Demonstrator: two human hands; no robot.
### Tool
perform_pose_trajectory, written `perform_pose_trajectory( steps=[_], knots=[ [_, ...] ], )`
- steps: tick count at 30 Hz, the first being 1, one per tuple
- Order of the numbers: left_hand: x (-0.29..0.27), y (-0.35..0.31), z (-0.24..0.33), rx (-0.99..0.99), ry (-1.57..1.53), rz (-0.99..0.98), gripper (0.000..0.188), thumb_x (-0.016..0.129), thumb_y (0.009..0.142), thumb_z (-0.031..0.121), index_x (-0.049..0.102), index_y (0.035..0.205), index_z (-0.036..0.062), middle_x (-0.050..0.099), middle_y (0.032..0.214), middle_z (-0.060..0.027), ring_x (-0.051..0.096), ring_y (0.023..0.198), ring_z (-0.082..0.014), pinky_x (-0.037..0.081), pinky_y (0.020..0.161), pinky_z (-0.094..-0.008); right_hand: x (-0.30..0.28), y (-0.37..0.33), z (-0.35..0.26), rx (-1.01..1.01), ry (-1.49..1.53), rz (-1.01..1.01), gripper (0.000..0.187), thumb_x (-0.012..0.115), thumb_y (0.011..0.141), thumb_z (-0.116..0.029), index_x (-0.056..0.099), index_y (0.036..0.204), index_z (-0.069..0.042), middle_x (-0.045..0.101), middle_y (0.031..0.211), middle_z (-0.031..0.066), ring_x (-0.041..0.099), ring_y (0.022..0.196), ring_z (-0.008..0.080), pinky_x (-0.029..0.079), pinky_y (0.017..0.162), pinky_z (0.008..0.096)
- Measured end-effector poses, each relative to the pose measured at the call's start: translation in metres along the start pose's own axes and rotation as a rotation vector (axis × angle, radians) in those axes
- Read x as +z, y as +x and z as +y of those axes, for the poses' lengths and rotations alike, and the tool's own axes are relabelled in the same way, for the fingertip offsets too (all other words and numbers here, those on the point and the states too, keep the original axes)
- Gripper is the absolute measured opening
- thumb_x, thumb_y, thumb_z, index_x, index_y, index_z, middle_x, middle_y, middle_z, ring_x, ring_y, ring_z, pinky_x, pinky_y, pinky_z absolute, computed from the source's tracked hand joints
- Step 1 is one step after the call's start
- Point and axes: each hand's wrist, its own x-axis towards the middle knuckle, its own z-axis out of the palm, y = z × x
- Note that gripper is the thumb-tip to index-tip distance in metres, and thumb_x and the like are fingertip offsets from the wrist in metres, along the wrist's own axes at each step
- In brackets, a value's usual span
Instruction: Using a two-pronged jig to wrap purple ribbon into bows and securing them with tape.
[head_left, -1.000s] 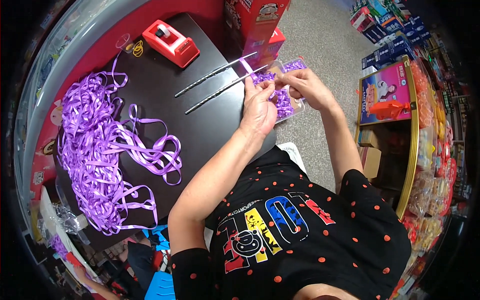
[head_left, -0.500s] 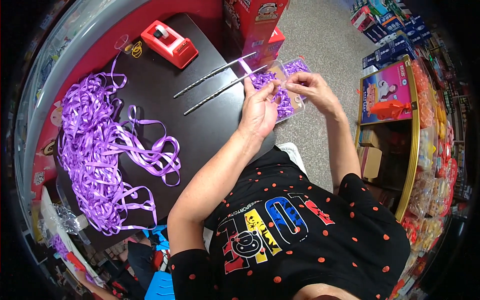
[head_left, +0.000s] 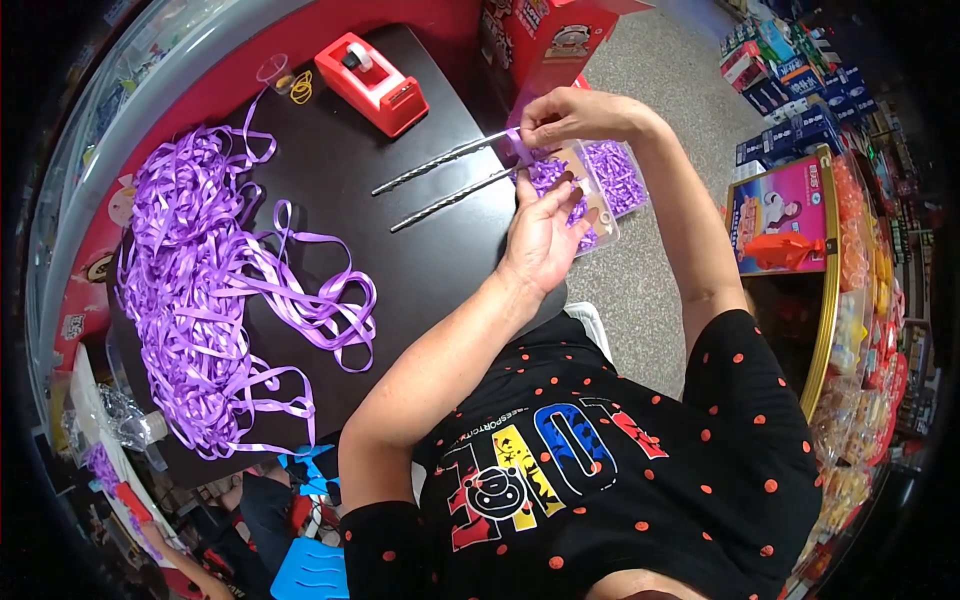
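Observation:
Two spiral metal rods (head_left: 455, 203) jut over the dark table, side by side, with a purple ribbon (head_left: 519, 147) looped across their right ends. At the far rod's end, the bent fingers of my right hand (head_left: 575, 115) pinch that ribbon. My left hand (head_left: 540, 240) lies palm up below, fingers stretched and apart, one fingertip close to the near rod and the ribbon. Under and beyond it is a clear plastic box (head_left: 598, 188) holding many small purple ribbon pieces (head_left: 612, 170). A big heap of loose purple ribbon (head_left: 190, 300) covers the table's left side.
A red tape dispenser (head_left: 372, 88) stands at the table's far edge, beside yellow rubber bands (head_left: 301, 88). Red cartons (head_left: 545, 45) rise behind the rods. Packed shelves and a gold-edged case (head_left: 822, 340) line the right. Another person's arm (head_left: 185, 565) shows at lower left, near a blue stool (head_left: 310, 570).
My right hand has moved left and away from me, from above the box to the ribbon on the rods. The left hand's fingers have spread and its pinch has opened.

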Motion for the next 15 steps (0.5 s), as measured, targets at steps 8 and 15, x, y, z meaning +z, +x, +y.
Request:
perform_pose_trajectory(
  steps=[8, 15],
  knots=[
    [0.000, -0.003, 0.000, 0.003, -0.040, -0.015, 0.057, 0.050, 0.092, 0.005, 0.024, 0.138, 0.0275, 0.045, 0.124, -0.0049, 0.048, 0.112, -0.0211, 0.043, 0.095, -0.0456, 0.003, 0.013, 0.008, 0.090, -0.165, -0.032, 0.025, 0.059, 0.089, -0.027, 0.061, 0.090, -0.002, 0.061, 0.075, 0.0024, 0.055, 0.074, 0.0101, 0.045, 0.070, 0.0278],
    [0.003, -0.003, 0.000, 0.008, -0.053, -0.031, 0.055, 0.050, 0.092, 0.006, 0.027, 0.137, 0.0276, 0.047, 0.121, -0.0034, 0.048, 0.110, -0.0194, 0.040, 0.096, -0.0444, 0.010, 0.011, -0.002, 0.156, -0.318, 0.108, 0.031, 0.066, 0.082, -0.032, 0.069, 0.093, -0.003, 0.068, 0.081, 0.0105, 0.065, 0.077, 0.0204, 0.050, 0.069, 0.0341]
  ],
)
